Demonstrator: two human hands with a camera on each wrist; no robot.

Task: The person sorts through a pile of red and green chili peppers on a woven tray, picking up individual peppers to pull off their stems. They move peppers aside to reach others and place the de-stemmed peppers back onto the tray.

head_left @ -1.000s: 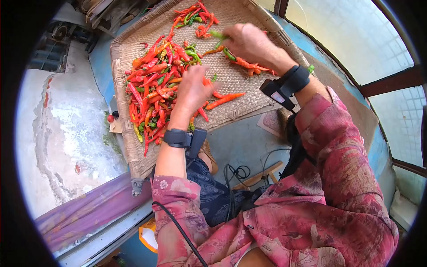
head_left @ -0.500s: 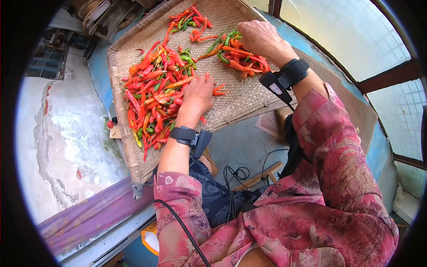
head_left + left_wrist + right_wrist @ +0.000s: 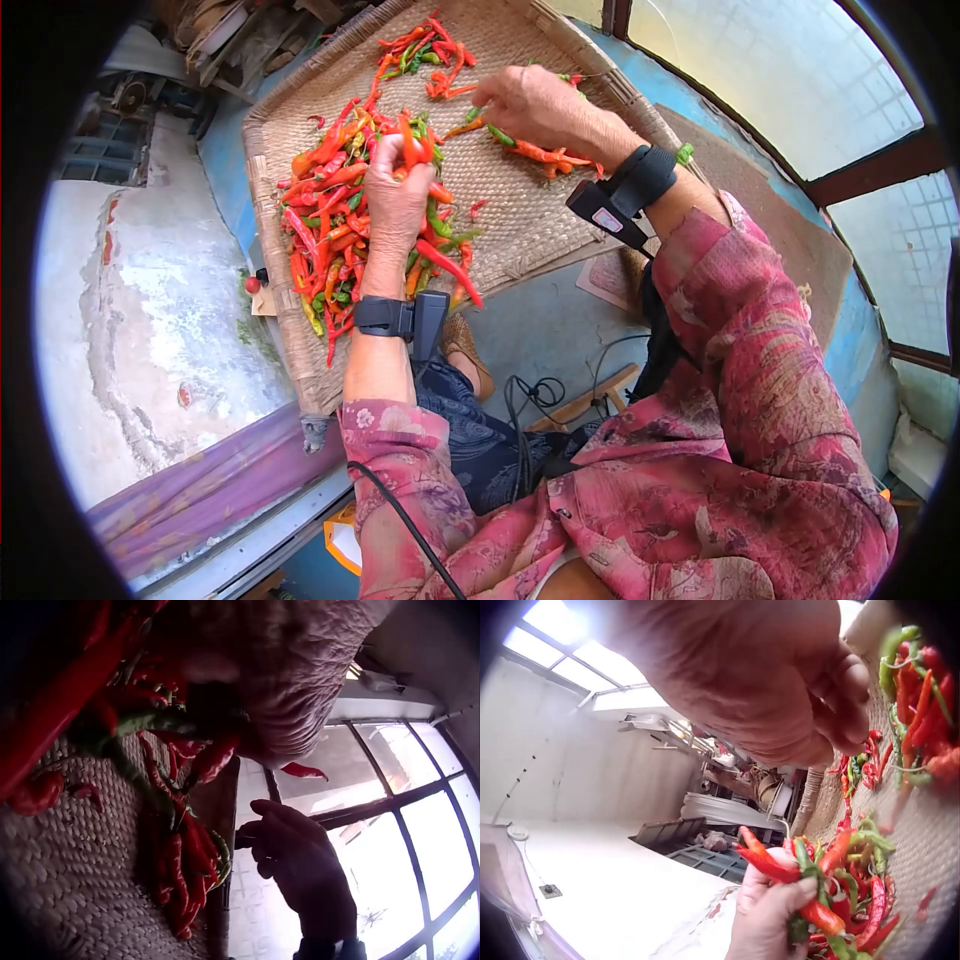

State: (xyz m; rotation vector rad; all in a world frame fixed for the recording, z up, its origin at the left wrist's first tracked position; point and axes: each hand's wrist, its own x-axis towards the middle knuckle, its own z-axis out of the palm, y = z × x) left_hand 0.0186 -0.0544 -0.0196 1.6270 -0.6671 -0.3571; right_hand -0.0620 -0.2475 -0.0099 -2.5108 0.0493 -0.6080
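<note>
In the head view my left hand (image 3: 396, 205) grips a few red chili peppers (image 3: 412, 150) over the large pepper pile. The right wrist view shows that left hand (image 3: 761, 922) pinching red chilies (image 3: 769, 866) and a green one between thumb and fingers. A long red chili (image 3: 449, 272) sticks out beside its wrist. Over the right part of the tray, my right hand (image 3: 540, 105) has loosely curled fingers with nothing visible between them. Below it lies a smaller chili bunch (image 3: 550, 156), partly hidden by the hand.
A woven tray (image 3: 540, 225) with raised rims carries the main chili pile (image 3: 325, 215) at left and another small bunch (image 3: 415, 48) at the far end. Windows (image 3: 780, 80) stand at right. Black cables (image 3: 525, 395) hang below the tray.
My left hand has moved left and now holds chilies up from the pile. The right hand has reached to the right bunch, then shifted left and away from it.
</note>
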